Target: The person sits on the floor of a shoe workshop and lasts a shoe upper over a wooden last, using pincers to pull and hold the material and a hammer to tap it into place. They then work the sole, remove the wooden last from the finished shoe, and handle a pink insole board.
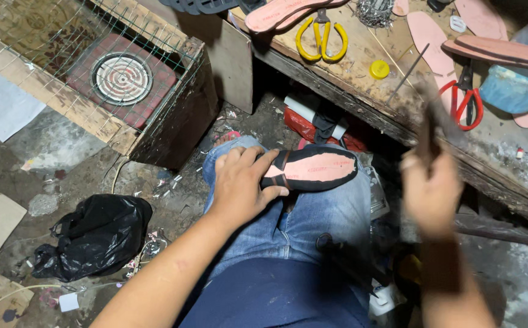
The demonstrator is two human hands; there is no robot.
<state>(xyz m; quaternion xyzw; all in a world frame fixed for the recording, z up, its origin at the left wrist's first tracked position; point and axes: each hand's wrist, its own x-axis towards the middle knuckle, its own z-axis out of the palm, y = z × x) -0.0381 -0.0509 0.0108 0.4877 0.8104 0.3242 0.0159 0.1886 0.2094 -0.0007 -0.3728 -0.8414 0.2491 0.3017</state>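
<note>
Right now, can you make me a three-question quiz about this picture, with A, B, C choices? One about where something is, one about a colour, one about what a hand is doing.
1. Where does the shoe lie?
A. on the person's knee
B. on the floor by the black bag
C. on the bench

2. What colour are the handles of the scissors beside the stack of pink insoles?
A. green
B. yellow
C. white

3. What is the left hand doing?
A. hanging free in the air
B. holding scissors
C. pressing on the shoe's end

Answers:
1. A, the shoe rests sole-up on the jeans-covered knee.
2. B, that pair has yellow handles; another pair further right on the bench has red ones.
3. C, its fingers lie over the shoe's end, while the right hand is raised and blurred, gripping a dark tool.
</note>
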